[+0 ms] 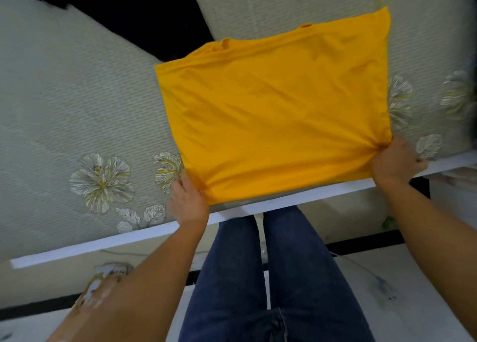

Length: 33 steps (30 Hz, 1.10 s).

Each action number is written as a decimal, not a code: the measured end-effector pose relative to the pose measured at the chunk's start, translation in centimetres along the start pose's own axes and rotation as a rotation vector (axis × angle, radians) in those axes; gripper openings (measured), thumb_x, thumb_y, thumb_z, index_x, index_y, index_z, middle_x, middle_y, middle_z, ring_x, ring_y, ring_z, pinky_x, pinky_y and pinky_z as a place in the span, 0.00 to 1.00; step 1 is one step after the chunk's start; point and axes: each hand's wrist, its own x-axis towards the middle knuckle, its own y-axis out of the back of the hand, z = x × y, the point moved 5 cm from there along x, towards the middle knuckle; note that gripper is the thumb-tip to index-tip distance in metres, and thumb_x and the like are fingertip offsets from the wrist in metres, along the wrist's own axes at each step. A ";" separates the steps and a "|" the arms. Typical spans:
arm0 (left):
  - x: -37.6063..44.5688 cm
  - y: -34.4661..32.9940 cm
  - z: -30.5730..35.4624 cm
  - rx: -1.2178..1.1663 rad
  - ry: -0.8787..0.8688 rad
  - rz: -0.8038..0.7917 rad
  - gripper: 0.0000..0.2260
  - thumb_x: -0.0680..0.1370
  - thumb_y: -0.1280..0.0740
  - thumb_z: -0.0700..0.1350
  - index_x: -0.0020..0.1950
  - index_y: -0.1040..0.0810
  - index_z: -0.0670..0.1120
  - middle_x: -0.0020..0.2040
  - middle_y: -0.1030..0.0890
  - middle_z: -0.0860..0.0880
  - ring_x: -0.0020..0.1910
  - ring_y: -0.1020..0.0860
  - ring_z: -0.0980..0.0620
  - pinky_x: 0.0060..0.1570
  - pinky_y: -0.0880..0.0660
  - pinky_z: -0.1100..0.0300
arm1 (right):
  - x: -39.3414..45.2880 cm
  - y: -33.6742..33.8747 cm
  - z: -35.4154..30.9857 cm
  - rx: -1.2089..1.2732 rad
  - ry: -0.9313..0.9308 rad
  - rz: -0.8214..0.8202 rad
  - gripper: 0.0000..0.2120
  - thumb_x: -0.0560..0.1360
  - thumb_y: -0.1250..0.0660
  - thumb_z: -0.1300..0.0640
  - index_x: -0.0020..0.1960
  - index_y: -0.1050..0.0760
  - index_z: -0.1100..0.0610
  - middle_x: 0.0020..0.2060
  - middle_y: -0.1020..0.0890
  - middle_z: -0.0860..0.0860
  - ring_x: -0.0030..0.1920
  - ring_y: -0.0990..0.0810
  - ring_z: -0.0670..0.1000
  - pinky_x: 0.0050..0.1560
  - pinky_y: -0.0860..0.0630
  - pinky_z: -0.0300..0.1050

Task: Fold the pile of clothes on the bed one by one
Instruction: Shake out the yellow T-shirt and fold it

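A yellow garment (273, 109) lies folded into a rough rectangle on the bed (77, 96), its collar at the far edge. My left hand (189, 202) grips its near left corner at the bed's front edge. My right hand (396, 158) pinches the near right corner, where the cloth bunches into creases. A black garment (144, 14) lies spread on the bed behind the yellow one, and the yellow one partly covers it.
The bed cover is pale green with flower prints (102, 181). A white bed rail (232, 212) runs along the front edge. My legs in blue jeans (271, 277) stand against the bed. A patterned slipper (103, 279) lies on the floor at the left.
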 end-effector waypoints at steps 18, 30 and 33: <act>3.3 -1.9 41.1 0.723 -1.292 0.094 0.23 0.81 0.53 0.40 0.75 0.54 0.45 0.76 0.54 0.47 0.75 0.58 0.46 0.71 0.55 0.49 | 3.2 -0.7 1.8 0.412 0.039 -0.270 0.08 0.75 0.37 0.56 0.43 0.25 0.60 0.42 0.21 0.58 0.48 0.24 0.58 0.61 0.35 0.55; 6.4 0.5 44.7 0.998 -1.438 0.009 0.14 0.74 0.40 0.36 0.59 0.27 0.39 0.58 0.27 0.38 0.62 0.35 0.40 0.57 0.39 0.49 | 2.8 1.1 2.4 0.492 0.345 -0.348 0.20 0.72 0.36 0.63 0.29 0.44 0.53 0.27 0.36 0.50 0.35 0.30 0.56 0.35 0.42 0.44; 7.1 2.8 43.3 0.929 -1.481 0.040 0.12 0.75 0.40 0.37 0.56 0.24 0.37 0.58 0.28 0.37 0.62 0.35 0.40 0.51 0.35 0.47 | 0.6 3.5 1.2 0.544 0.439 -0.259 0.20 0.71 0.36 0.66 0.29 0.44 0.53 0.27 0.39 0.47 0.34 0.32 0.55 0.33 0.50 0.45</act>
